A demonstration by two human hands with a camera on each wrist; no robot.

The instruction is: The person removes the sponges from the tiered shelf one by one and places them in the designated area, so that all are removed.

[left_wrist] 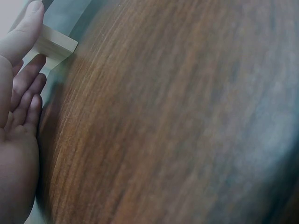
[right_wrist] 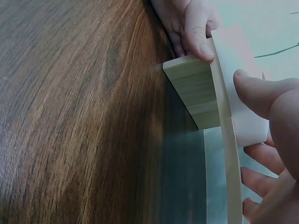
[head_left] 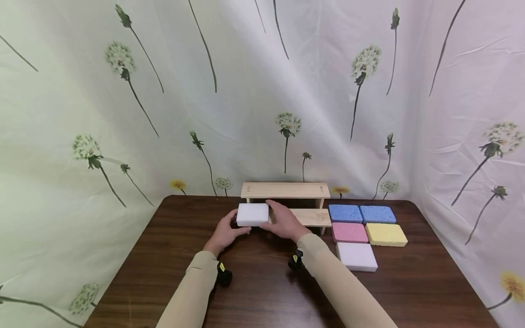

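Note:
A white sponge (head_left: 252, 214) lies flat over the left end of the lower step of a two-tier wooden shelf (head_left: 285, 190). My right hand (head_left: 285, 221) grips it from the right. In the right wrist view, the right thumb presses the near face of the sponge (right_wrist: 240, 107), with fingers behind. At the sponge's left end is my left hand (head_left: 226, 232), fingers loosely bent. Its thumb rests at the shelf board's front edge, close to the sponge. Beyond the left hand (left_wrist: 21, 107), the left wrist view shows the wooden shelf leg (left_wrist: 56, 44).
Right of the shelf lie two blue sponges (head_left: 345, 213), a pink sponge (head_left: 350, 232), a yellow sponge (head_left: 386, 234) and another white sponge (head_left: 356, 257). All are on the dark wooden table (head_left: 262, 291). A dandelion-print curtain (head_left: 246, 114) hangs behind it.

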